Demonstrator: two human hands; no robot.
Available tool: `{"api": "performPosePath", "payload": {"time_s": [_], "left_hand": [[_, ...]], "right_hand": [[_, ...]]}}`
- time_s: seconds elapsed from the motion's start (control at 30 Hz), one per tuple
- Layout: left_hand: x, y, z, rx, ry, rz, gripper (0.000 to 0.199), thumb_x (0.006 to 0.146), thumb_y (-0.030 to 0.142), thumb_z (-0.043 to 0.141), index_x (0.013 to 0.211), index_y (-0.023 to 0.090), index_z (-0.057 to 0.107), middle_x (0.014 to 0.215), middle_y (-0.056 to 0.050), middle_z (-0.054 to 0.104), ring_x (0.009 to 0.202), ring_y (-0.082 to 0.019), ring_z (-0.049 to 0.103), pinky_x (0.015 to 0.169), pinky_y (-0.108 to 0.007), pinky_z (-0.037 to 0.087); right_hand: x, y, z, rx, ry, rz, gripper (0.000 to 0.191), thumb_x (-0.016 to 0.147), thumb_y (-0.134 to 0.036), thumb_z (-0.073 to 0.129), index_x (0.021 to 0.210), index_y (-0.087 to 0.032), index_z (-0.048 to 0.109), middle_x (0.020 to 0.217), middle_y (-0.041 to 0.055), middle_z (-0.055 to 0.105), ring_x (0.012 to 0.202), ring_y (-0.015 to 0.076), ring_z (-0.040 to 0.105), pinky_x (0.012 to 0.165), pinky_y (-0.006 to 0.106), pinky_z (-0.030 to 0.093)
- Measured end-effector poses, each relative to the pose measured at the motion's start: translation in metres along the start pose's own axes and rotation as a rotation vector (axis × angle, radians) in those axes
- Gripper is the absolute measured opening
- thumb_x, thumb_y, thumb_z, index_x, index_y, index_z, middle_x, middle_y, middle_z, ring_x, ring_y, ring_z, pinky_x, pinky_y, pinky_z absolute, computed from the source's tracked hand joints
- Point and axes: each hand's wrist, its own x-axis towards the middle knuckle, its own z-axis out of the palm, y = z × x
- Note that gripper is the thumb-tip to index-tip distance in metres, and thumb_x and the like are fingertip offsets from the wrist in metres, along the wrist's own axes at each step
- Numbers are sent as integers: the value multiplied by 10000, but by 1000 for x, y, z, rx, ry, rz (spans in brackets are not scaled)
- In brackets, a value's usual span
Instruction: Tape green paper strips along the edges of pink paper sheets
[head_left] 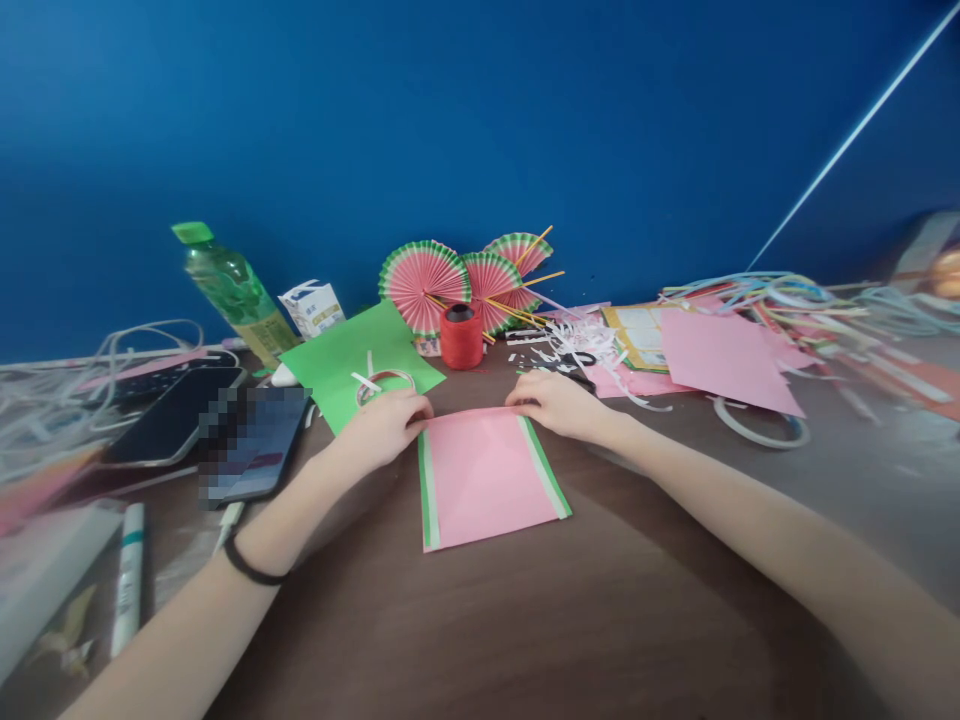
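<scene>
At the middle of the worktop (pixel 480 640), directly in front of the person, lies the pink sheet (pixel 484 475), with green and whitish strips along its left and right edges. The near edge is free. The left hand (pixel 386 425) has its fingers and thumb drawn together on the far left corner; the right hand (pixel 559 405) grips the far right corner in the same narrow pinch. The 2 hands stand apart, with the far edge spanning the gap between them.

Step in hand, as judged: aligning or creasing the far edge. Whether a fold is already formed there cannot be told with certainty. The next move calls for equal pressure at the 2 corners, a straight edge and the side strips kept in register; uneven pressure could skew the crease.

Beyond the sheet stands a spool of red thread (pixel 462 345), with pleated fans (pixel 424 285) behind it. A green sheet (pixel 394 345) lies beyond the left hand, bearing a tape roll (pixel 406 376).
</scene>
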Motion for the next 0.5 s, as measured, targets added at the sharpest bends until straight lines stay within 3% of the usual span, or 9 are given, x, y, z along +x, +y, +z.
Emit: {"api": "performPosePath", "payload": {"time_s": [0.5], "left_hand": [[-1,10,2,82,48,5,196,746,115,402,725,187,582,771,-44,608,789,-193,574,691,-306,433]], "right_hand": [[0,7,-1,-222,-79,-179,216,835,-118,495,912,-153,694,855,84,646,813,178,551,760,304,396]]}}
